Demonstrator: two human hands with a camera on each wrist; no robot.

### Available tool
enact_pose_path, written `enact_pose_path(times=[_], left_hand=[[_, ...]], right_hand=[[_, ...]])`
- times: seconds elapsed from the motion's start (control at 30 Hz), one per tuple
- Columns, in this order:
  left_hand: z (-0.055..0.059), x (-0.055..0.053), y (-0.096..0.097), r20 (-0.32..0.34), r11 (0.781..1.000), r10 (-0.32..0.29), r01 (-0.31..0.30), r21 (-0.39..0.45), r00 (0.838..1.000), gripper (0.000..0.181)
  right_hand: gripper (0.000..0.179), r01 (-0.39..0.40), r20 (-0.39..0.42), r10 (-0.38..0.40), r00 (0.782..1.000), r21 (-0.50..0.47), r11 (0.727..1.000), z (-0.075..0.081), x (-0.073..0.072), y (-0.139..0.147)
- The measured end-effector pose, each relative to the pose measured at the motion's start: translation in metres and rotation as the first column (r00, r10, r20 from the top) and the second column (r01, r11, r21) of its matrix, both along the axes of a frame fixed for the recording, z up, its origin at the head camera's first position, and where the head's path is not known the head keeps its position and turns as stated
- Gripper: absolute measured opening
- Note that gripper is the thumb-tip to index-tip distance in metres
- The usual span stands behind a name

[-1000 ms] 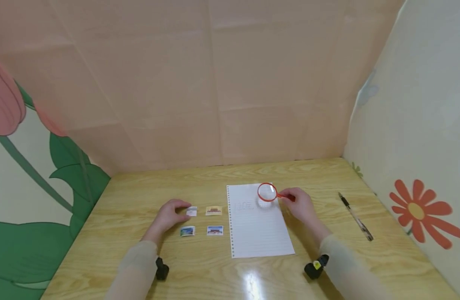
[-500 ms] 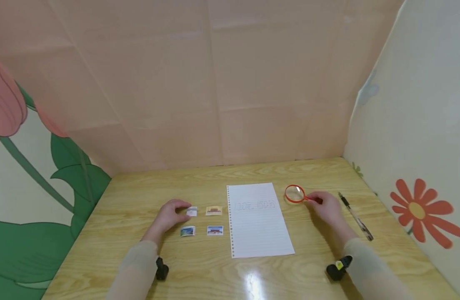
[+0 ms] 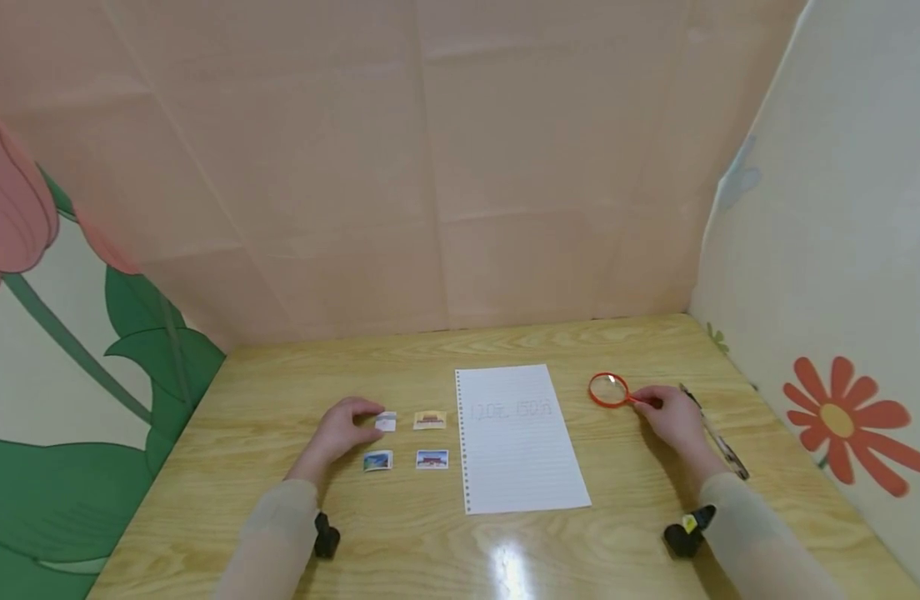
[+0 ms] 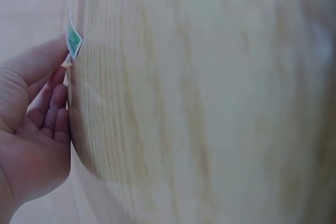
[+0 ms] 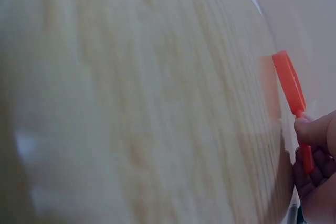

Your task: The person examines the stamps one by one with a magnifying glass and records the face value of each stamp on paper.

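In the head view my right hand pinches the handle of a red-rimmed magnifying glass, low over the table to the right of the paper. The right wrist view shows thumb and fingers round the handle of this magnifying glass. At the left, my left hand holds a small pale stamp by its edges, between thumb and forefinger. Beside it lies a yellow stamp; nearer are a blue-green stamp and a stamp with a red building.
A lined loose-leaf sheet with faint handwriting near its top lies mid-table. Right of my right hand is a pen, partly hidden by that hand. A pink sheet hangs behind the wooden table.
My right hand has carried the magnifying glass rightward off the paper, uncovering the handwriting, and now stands closer to the pen. The left hand has kept its place at the pale stamp.
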State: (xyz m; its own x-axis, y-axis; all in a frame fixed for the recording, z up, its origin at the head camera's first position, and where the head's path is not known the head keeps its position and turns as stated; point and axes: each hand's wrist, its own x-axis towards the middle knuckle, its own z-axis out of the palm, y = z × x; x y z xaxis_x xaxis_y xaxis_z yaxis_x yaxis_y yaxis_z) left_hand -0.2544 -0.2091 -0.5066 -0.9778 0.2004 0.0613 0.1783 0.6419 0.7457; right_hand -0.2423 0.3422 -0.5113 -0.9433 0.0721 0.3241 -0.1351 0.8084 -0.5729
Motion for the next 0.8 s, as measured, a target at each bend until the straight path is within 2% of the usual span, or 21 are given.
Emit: enact_pose_path(times=[0.2,0.43,0.63,0.8], left_hand=[[-0.001,0.0,0.0,-0.015,1.0,-0.003,0.003,-0.008,1.0,0.034],[0.002,0.001,0.001,0.021,1.0,0.007,-0.007,-0.007,1.0,0.034],[0.003,0.001,0.001,0.023,1.0,0.009,-0.008,-0.016,1.0,0.034],[0.003,0.001,0.002,0.037,1.0,0.013,-0.013,-0.013,0.999,0.034]], right_hand=[[0.009,0.003,0.034,-0.003,0.999,0.0,1.0,0.0,0.001,0.0],[0.012,-0.036,0.054,0.036,0.998,0.012,0.999,0.003,0.003,0.004],[0.027,-0.031,0.121,0.04,0.992,-0.075,0.997,0.011,0.009,0.014],[0.03,-0.035,0.085,0.042,0.996,-0.079,0.996,0.017,0.012,0.03]])
